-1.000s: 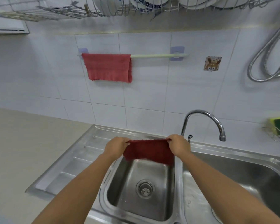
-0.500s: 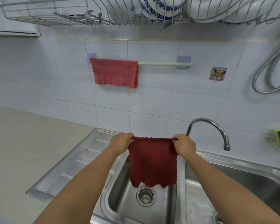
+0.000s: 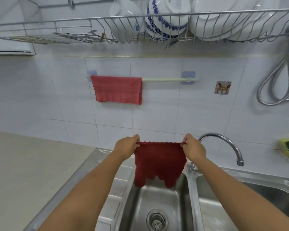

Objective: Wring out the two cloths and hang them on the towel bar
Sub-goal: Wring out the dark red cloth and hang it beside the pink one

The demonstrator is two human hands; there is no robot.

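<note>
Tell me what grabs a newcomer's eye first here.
The dark red cloth stretched between the left hand and right hand over the sink. Next, a lighter red cloth draped on the towel bar's left half.

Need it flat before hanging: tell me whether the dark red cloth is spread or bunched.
Spread: left hand and right hand hold the dark red cloth by its top corners.

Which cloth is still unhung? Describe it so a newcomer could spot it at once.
Start at the steel sink under the tiled wall. Above its left basin, the left hand and right hand stretch the dark red cloth by its top corners. The lighter red cloth already hangs on the towel bar.
</note>
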